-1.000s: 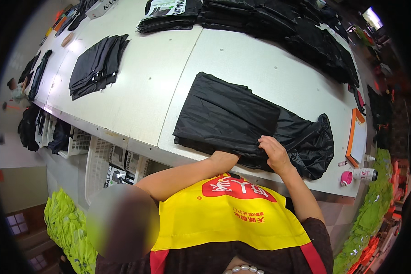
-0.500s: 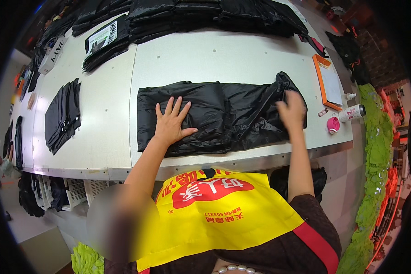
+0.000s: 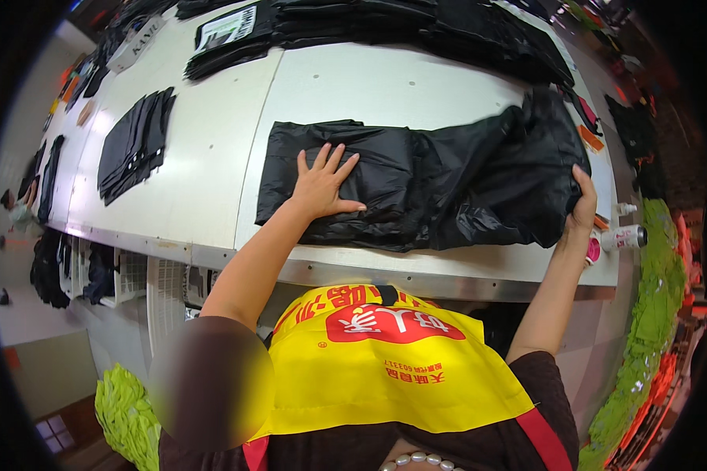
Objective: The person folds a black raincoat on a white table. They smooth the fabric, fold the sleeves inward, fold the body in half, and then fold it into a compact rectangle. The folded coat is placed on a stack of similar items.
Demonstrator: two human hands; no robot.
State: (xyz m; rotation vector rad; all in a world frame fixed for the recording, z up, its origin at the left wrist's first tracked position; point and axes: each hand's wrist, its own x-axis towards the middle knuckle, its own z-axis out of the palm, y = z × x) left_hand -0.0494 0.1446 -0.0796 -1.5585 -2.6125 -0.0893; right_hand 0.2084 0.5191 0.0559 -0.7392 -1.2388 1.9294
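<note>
L hand (image 3: 319, 193): bare, palm down on blk garment (image 3: 389, 169); fingers (image 3: 320, 155) spread well apart, flat, thumb out to R.

R hand (image 3: 580, 206): bare, at R edge of same garment; its fingers partly hidden by cloth, can't tell how tightly they close.

Blk garment: 1 pc., thin, shiny; lies lengthwise on table (image 3: 212, 184), near front edge. L part folded, flat layers; R part loose, creased, upper R corner blurred.

Wearer, in front: yellow apron (image 3: 330, 400) w/ red panel (image 3: 339, 330) & red straps (image 3: 546, 439), over dk brown top (image 3: 330, 447); necklace (image 3: 420, 458), large pale beads.

Table: whitish top, metal edge strip (image 3: 448, 285).

R of garment: orange tray (image 3: 591, 140) w/ wht sheet (image 3: 603, 184); small wht bottle (image 3: 626, 209); larger wht bottle (image 3: 622, 238) w/ dk cap; pink lid (image 3: 593, 250), near R wrist.

Far side: long row of blk garment stacks (image 3: 353, 31); pack w/ wht label (image 3: 226, 30) on pile, L end.

L: fanned pile of dk folded garments (image 3: 136, 145), small wht tags; farther off, wht box (image 3: 133, 45).

Below table, L: wht plastic crates (image 3: 165, 290).

Outer: lime-green heaps (image 3: 126, 416), lower L & far R; another person (image 3: 16, 204), far L, small.
</note>
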